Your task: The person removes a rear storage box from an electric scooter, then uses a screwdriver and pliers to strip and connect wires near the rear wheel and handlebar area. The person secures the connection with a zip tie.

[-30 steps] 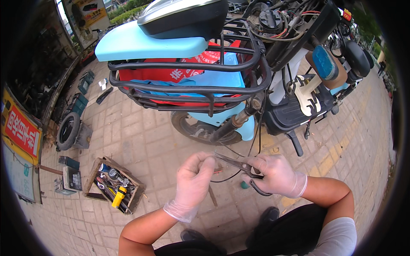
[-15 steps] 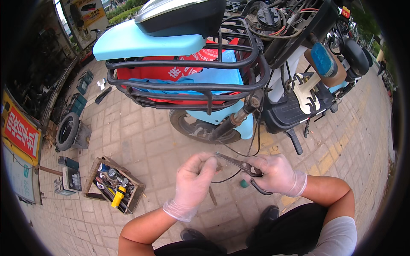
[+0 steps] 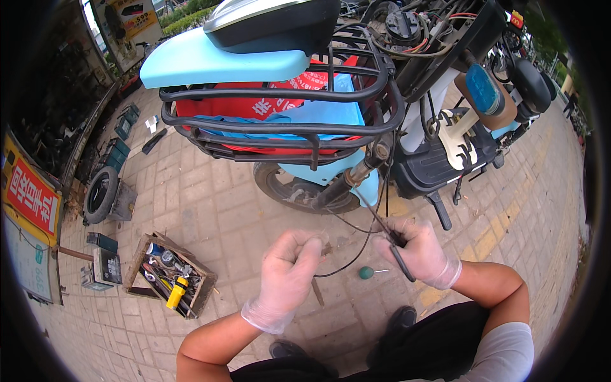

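The right hand (image 3: 417,251) is closed on the handles of dark pliers (image 3: 402,261), right of centre. The left hand (image 3: 291,258), thumb and finger together, holds a black cable (image 3: 337,272) at centre; its end is hidden. Further out, white characters are printed on the red bag (image 3: 235,102) at upper centre and on the red sign (image 3: 32,197) at left edge. The yellow poster (image 3: 135,21), upper left, carries print too.

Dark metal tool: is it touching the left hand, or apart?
Apart. The head view shows pavement between the left hand and the dark metal tool.
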`<state>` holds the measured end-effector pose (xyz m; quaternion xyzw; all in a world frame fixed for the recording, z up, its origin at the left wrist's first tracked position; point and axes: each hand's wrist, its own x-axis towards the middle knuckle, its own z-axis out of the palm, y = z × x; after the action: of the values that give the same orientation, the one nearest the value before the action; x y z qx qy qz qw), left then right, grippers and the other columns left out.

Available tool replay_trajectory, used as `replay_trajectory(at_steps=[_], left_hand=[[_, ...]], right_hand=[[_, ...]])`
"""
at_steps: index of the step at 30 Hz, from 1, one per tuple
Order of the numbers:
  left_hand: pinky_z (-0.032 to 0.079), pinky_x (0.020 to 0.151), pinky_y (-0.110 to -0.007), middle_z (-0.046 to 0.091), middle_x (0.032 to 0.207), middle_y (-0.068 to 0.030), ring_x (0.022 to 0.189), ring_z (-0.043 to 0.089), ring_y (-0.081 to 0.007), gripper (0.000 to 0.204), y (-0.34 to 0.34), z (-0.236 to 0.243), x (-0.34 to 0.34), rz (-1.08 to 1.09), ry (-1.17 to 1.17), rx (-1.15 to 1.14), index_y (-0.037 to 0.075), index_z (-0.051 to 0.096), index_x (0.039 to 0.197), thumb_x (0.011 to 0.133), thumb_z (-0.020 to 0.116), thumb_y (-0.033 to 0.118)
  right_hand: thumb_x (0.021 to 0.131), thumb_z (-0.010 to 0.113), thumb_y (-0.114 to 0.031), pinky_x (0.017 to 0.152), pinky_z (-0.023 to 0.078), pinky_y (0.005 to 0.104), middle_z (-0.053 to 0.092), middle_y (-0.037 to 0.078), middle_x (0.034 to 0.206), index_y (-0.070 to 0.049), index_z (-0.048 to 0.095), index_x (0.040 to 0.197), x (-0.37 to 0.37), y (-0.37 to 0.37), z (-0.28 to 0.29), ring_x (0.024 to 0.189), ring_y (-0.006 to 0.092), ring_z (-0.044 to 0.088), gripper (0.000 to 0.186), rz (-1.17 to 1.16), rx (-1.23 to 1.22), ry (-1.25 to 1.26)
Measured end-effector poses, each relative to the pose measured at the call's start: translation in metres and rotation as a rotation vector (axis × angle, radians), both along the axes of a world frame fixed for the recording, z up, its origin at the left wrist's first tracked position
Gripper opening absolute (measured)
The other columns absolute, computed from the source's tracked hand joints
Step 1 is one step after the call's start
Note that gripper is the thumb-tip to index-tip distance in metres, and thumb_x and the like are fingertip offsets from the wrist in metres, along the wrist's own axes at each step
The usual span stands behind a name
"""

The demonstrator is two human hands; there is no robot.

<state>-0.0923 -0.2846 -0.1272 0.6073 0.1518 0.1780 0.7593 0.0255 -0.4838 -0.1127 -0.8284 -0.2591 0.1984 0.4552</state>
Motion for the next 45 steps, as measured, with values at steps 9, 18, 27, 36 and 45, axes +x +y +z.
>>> replay_trajectory(at_steps=[9,18,27,36,45], left_hand=[[0.051,0.078,-0.032,0.065,0.09,-0.0072,0.083,0.062,-0.017,0.029,0.027,-0.008,0.006,-0.242,0.024,-0.357,-0.003,0.059,0.117,0.102,0.058,0.021],[0.055,0.085,-0.038,0.068,0.094,-0.0091,0.081,0.067,-0.0203,0.024,0.02,0.0,0.007,-0.141,0.129,-0.202,-0.003,0.06,0.119,0.1,0.059,0.013],[0.057,0.08,-0.037,0.068,0.086,-0.0085,0.079,0.067,-0.0196,0.016,0.017,-0.003,0.007,-0.167,0.117,-0.15,-0.001,0.063,0.108,0.1,0.06,0.013],[0.057,0.078,-0.034,0.067,0.085,-0.0061,0.077,0.065,-0.0157,0.027,0.016,-0.002,0.005,-0.213,0.144,-0.095,-0.004,0.066,0.118,0.101,0.059,0.015],[0.053,0.062,-0.028,0.061,0.072,-0.0025,0.061,0.055,-0.0102,0.021,0.005,0.007,0.006,-0.094,0.164,-0.082,-0.003,0.068,0.109,0.1,0.058,0.012]], right_hand=[[0.08,0.08,-0.018,0.056,0.048,0.0326,0.06,0.01,0.068,0.001,0.068,0.103,0.005,-0.01,-0.02,0.058,0.0228,0.058,0.032,0.194,0.025,-0.417],[0.081,0.078,-0.027,0.058,0.053,0.0403,0.067,0.014,0.073,-0.005,0.071,0.099,0.002,-0.01,-0.016,0.065,0.0354,0.066,0.029,0.327,-0.046,-0.396],[0.082,0.076,-0.027,0.057,0.053,0.0404,0.068,0.014,0.074,-0.006,0.071,0.1,0.0,-0.004,-0.015,0.065,0.0356,0.066,0.027,0.332,-0.02,-0.385],[0.077,0.083,-0.023,0.055,0.052,0.0365,0.066,0.011,0.073,-0.005,0.07,0.096,-0.004,-0.001,-0.014,0.062,0.0302,0.066,0.029,0.313,-0.012,-0.595],[0.076,0.084,-0.023,0.055,0.053,0.0371,0.067,0.011,0.073,-0.006,0.07,0.095,-0.004,-0.001,-0.011,0.062,0.0305,0.066,0.029,0.309,-0.02,-0.672]])
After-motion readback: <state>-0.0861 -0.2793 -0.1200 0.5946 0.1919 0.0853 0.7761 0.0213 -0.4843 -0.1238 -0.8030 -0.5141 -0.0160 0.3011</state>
